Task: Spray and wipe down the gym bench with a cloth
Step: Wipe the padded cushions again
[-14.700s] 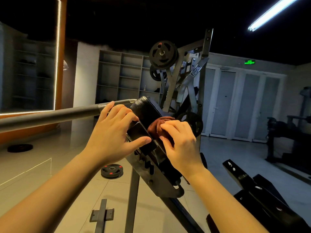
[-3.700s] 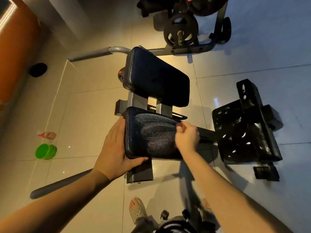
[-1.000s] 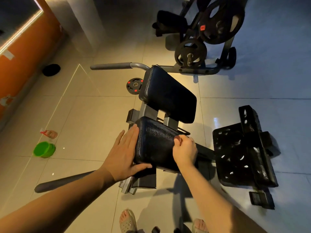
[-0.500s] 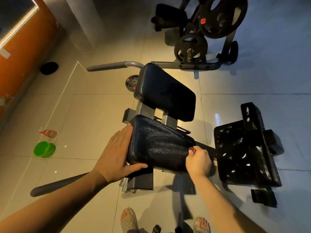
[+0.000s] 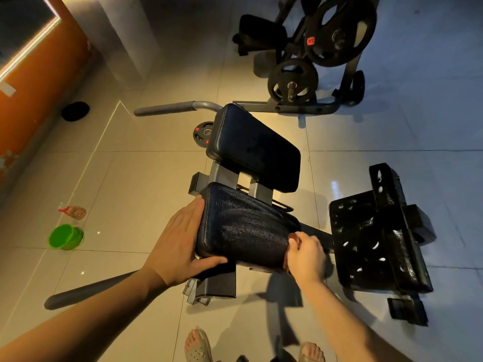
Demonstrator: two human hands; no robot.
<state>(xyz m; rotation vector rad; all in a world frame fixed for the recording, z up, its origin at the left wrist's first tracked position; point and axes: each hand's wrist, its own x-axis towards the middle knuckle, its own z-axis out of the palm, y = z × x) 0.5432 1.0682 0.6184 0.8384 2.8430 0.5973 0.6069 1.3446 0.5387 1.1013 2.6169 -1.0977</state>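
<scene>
- The left hand (image 5: pixel 180 246) lies flat against the left side of the bench seat (image 5: pixel 243 226). Its fingers are straight along the edge, its thumb is hooked under the front corner, and it grasps nothing.
- The right hand (image 5: pixel 306 257) is clenched at the seat's right front edge. It is balled around a cloth (image 5: pixel 290 238), of which only a reddish sliver shows by the thumb.
- Both forearms reach in from the bottom of the view, above two feet in sandals (image 5: pixel 198 346).
- The back pad (image 5: pixel 256 150) stands tilted just behind the seat.
- A red sticker (image 5: pixel 310 41) sits on the big weight plate (image 5: pixel 339 30) on the far rack, and its writing is too small to read.
- A small weight plate (image 5: pixel 202 131) with red marks lies on the floor behind the back pad.
- The black foot plate (image 5: pixel 376 241) stands near the right hand, with a narrow gap between them.
- A spray bottle (image 5: pixel 74 211) lies on the tiles beside a green bowl (image 5: pixel 65 236), both well apart from the bench on the left.
- A grey handle bar (image 5: pixel 91 291) juts out low on the left, under the left forearm.
</scene>
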